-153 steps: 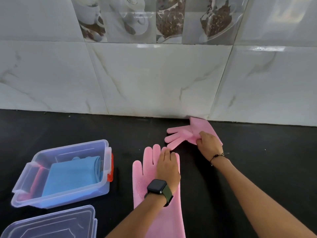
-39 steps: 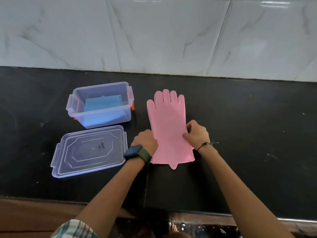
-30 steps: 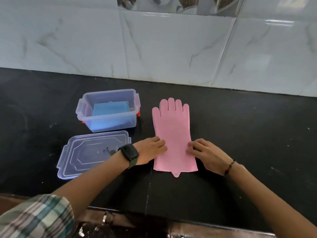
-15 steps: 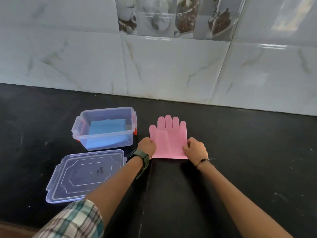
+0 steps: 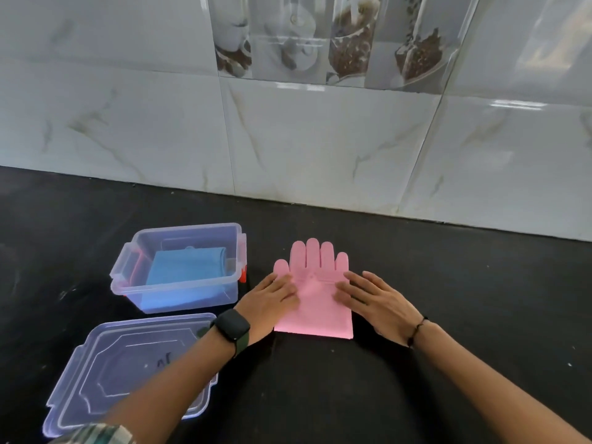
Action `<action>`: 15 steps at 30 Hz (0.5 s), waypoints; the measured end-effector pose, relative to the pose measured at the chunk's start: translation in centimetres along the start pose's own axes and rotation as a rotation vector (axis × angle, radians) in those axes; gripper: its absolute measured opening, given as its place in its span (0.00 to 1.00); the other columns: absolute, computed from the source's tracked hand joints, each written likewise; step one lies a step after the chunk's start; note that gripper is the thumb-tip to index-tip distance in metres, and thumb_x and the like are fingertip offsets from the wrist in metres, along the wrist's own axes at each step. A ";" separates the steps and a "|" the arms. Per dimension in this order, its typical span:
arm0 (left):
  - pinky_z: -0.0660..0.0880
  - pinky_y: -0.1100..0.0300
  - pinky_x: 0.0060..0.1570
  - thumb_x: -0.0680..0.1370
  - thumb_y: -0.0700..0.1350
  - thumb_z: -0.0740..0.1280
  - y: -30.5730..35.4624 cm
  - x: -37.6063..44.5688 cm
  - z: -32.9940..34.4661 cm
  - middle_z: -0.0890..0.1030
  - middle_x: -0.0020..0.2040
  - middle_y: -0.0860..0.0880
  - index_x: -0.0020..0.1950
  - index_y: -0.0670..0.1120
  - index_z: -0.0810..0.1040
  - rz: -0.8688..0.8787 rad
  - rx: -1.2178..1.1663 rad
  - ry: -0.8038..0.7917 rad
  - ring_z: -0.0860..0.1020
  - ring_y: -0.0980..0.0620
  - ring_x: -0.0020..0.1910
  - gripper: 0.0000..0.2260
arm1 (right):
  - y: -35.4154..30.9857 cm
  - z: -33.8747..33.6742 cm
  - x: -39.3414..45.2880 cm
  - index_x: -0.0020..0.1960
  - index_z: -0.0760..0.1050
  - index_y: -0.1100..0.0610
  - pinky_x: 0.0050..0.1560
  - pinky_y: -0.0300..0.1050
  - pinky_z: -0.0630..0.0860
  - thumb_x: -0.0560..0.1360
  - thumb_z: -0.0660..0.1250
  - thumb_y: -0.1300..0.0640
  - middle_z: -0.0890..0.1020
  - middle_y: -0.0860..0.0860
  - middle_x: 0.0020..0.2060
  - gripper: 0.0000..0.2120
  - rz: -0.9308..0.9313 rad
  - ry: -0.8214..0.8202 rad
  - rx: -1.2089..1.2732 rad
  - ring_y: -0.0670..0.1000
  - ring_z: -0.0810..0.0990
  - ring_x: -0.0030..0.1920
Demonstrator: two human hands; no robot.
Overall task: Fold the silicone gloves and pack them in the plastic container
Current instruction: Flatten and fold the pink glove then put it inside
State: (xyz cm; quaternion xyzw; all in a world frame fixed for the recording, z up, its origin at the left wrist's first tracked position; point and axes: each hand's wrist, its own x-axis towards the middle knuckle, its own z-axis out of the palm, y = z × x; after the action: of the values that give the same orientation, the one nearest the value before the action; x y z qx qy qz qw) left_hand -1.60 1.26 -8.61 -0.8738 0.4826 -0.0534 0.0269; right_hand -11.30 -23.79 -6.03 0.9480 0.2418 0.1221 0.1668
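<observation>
The pink silicone gloves (image 5: 315, 302) lie stacked on the black counter, folded in half with the cuff turned up over the palm and the fingers pointing at the wall. My left hand (image 5: 272, 299) lies flat on the left side of the fold, fingers spread. On the right side my right hand (image 5: 378, 302) rests flat in the same way. To the left stands the clear plastic container (image 5: 179, 293), without its lid, holding a folded blue item (image 5: 187, 267).
The container's clear lid (image 5: 121, 366) lies on the counter in front of the container, under my left forearm. A white tiled wall (image 5: 320, 139) rises behind the black counter (image 5: 448, 315).
The cuff half of the gloves has been folded up over the palm. Both hands went from pinching the folded edge to lying flat on top of it.
</observation>
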 end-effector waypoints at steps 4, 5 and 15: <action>0.58 0.61 0.72 0.78 0.41 0.62 0.8 0.9 0.2 0.71 0.70 0.51 0.66 0.50 0.72 -0.183 -0.332 0.131 0.66 0.50 0.72 0.16 | 1.2 1.0 1.2 0.62 0.77 0.51 0.66 0.50 0.70 0.60 0.75 0.55 0.80 0.47 0.61 0.30 0.019 0.022 0.099 0.52 0.77 0.64; 0.63 0.63 0.69 0.77 0.40 0.62 1.1 1.1 0.1 0.74 0.67 0.50 0.64 0.48 0.74 -0.257 -0.443 0.170 0.70 0.50 0.68 0.15 | 1.4 1.5 1.2 0.62 0.77 0.51 0.68 0.49 0.68 0.62 0.73 0.54 0.81 0.47 0.61 0.28 0.031 0.038 0.155 0.52 0.76 0.64; 0.67 0.64 0.37 0.79 0.54 0.55 0.4 6.6 -2.5 0.77 0.48 0.50 0.47 0.53 0.73 -1.068 -1.384 0.508 0.74 0.58 0.43 0.09 | 1.1 2.4 8.4 0.35 0.67 0.57 0.33 0.45 0.68 0.74 0.65 0.47 0.71 0.50 0.29 0.17 1.021 0.253 1.026 0.50 0.70 0.32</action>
State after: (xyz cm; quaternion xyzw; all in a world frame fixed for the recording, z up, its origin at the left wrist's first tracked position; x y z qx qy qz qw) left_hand 1.27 -4.49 -5.67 -0.7641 -0.0709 0.0519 -0.6390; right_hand -2.94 -21.18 -6.57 0.8801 -0.1856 0.1646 -0.4049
